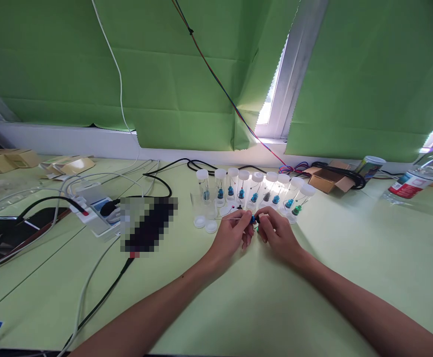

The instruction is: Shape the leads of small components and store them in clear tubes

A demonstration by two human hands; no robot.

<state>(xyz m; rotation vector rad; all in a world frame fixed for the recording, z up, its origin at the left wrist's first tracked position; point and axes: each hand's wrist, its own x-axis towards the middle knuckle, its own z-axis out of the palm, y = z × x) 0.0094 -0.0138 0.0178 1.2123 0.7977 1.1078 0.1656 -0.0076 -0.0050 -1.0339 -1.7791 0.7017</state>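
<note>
My left hand [229, 235] pinches a needle with a blue hub [252, 219], its thin shaft pointing left. Close against it, the fingers of my right hand [279, 232] close on a small black piece [257, 219]; whether the two parts are joined I cannot tell. A bit of green [257, 229] shows just below my fingertips. Right behind the hands stands a row of several clear tubes [220, 184] with white caps, holding needles with mostly blue hubs. The rightmost tube holds a green-hubbed needle [297, 210]. Two loose white caps [211, 226] lie left of my left hand.
To the left are a white power strip [97, 210], tangled cables [90, 285] and a blurred-out dark object [149, 228]. An open cardboard box [326, 178], a can [370, 167] and a plastic bottle [413, 184] stand at the back right. Green blinds [187, 89] hang behind the table.
</note>
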